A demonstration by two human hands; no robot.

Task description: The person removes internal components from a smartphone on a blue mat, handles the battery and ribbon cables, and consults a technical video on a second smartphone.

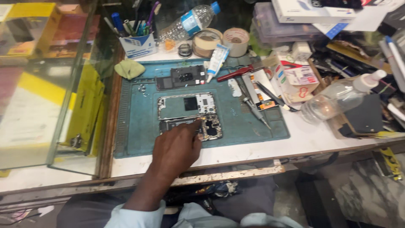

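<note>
A person's left hand reaches across a teal rubber repair mat on the white worktop, its fingertips pressed together on the opened dark smartphone body with exposed circuit board at the mat's centre. Just above lies a silver rectangular phone frame; a red-handled tool and a grey screwdriver rest to the right. The right hand is out of view, its grip unseen.

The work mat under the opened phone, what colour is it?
The work mat is teal blue, seen in the head view.
</note>
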